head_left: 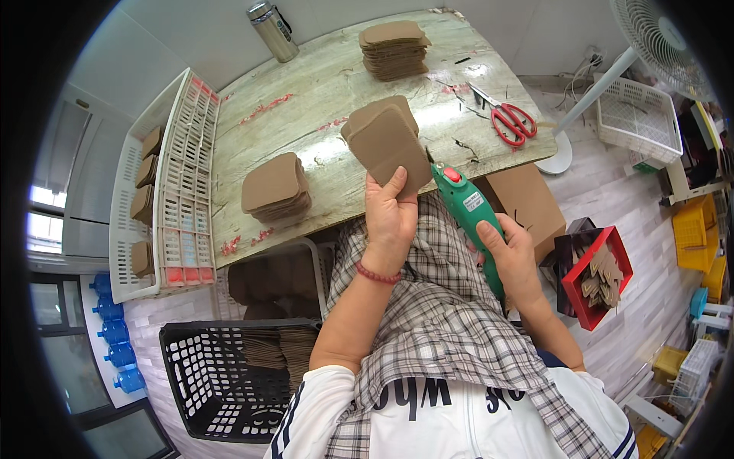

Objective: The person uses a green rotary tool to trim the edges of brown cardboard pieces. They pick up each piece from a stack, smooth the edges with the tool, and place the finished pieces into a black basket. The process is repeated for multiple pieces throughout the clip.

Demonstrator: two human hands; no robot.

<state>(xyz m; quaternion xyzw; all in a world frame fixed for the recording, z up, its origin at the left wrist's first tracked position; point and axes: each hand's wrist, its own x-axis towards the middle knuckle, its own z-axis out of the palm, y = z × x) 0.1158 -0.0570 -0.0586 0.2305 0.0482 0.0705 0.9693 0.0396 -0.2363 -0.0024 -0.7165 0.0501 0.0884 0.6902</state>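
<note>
A worn wooden table (336, 92) with a pale, streaked top carries the work. At its far end stands a tall stack of brown cardboard pieces (394, 49), and near the left edge lies a lower stack (275, 187) (its top sheets slightly askew). Red-handled scissors (508, 118) rest on the right side, blades pointing far-left. A metal flask (273, 30) stands at the far left corner. Small scraps dot the surface.

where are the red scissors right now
In the head view, the red scissors lie on the right end of the table, right of the far cardboard stack and beside the fan pole.
</note>
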